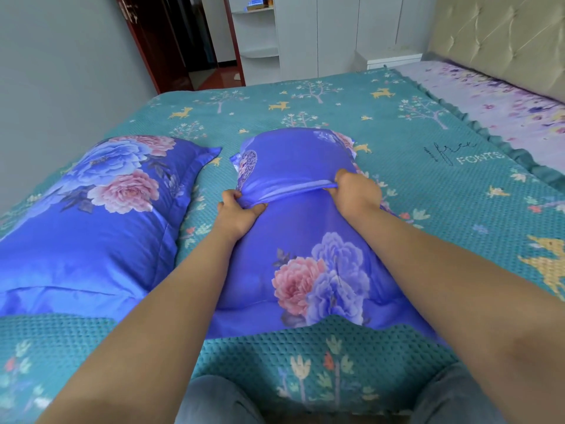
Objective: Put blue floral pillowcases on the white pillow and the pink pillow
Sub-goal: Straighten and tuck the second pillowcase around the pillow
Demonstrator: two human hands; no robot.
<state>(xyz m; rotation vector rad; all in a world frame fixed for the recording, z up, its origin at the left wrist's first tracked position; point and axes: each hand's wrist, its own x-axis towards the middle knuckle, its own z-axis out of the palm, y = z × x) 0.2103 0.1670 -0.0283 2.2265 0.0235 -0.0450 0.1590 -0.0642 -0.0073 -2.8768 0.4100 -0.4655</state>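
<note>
A pillow in a blue floral pillowcase (pixel 293 246) lies lengthwise in front of me on the bed. Across its middle runs the folded edge of the case opening (pixel 293 192). My left hand (pixel 238 211) pinches that edge at its left end and my right hand (pixel 356 191) grips it at its right end. No pillow fabric shows; the blue cloth covers the filling. A second pillow (pixel 97 215), fully inside a matching blue floral case, rests flat to the left, apart from both hands.
The bed is covered by a teal spread (pixel 305 105) printed with trees and deer. A lilac floral sheet (pixel 495 96) and a tufted headboard (pixel 501 35) are at the right. A grey wall is at the left; a doorway and white shelves are beyond the bed.
</note>
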